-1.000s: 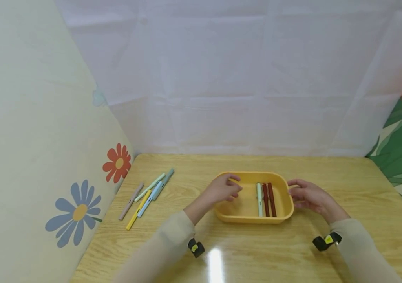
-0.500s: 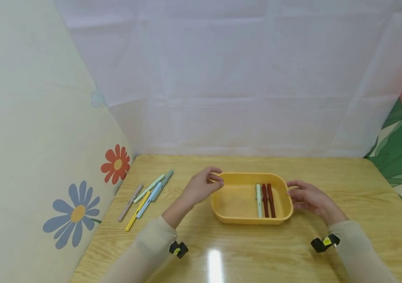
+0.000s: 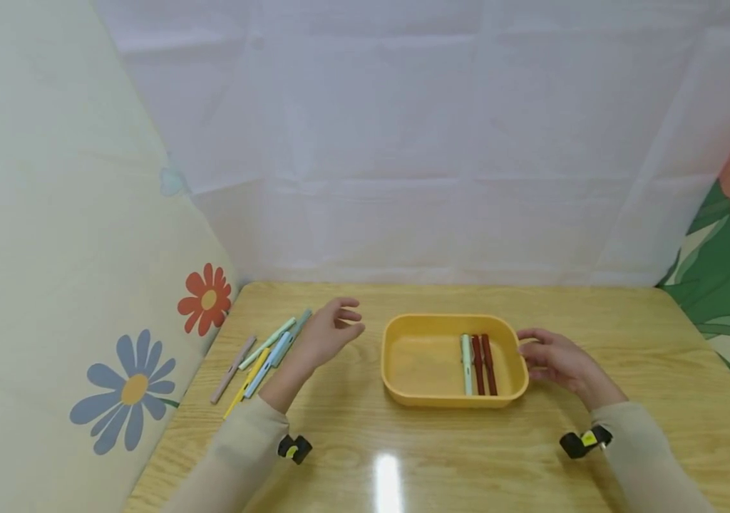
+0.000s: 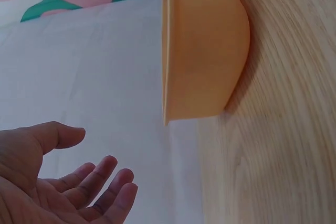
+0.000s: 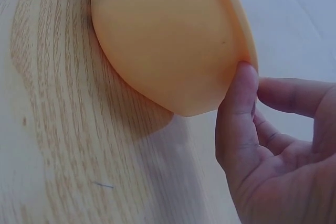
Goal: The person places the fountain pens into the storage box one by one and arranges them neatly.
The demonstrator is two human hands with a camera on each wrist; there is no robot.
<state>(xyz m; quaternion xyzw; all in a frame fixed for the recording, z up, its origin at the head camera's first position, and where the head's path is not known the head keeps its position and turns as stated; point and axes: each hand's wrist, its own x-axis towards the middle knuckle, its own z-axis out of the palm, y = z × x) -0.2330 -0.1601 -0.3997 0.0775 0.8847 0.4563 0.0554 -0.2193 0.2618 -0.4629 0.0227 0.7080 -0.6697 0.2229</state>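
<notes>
My left hand (image 3: 326,333) is in the air near the loose pens, palm turned towards the tray, fingers loosely bent and holding nothing. Just left of it lie a mauve pen (image 3: 233,370), a yellow pen (image 3: 247,381), a light blue pen (image 3: 266,368), a pale green pen (image 3: 266,343) and a grey-green pen (image 3: 303,323), partly overlapping. The thumb and finger of my right hand (image 3: 560,365) pinch the right end rim of a yellow plastic tray (image 5: 168,40). Inside, a pale green pen (image 3: 467,365) and two dark red pens (image 3: 490,363) lie side by side at the right.
Everything stands on a wood-grain table (image 3: 352,442). A white cloth (image 3: 365,142) hangs behind it, and a flower-patterned wall (image 3: 127,320) borders the left. Each wrist carries a black strap-on camera (image 3: 294,449).
My left hand has moved left, from over the tray to beside the loose pens. My right hand stays at the tray's right end. The pens lie as before.
</notes>
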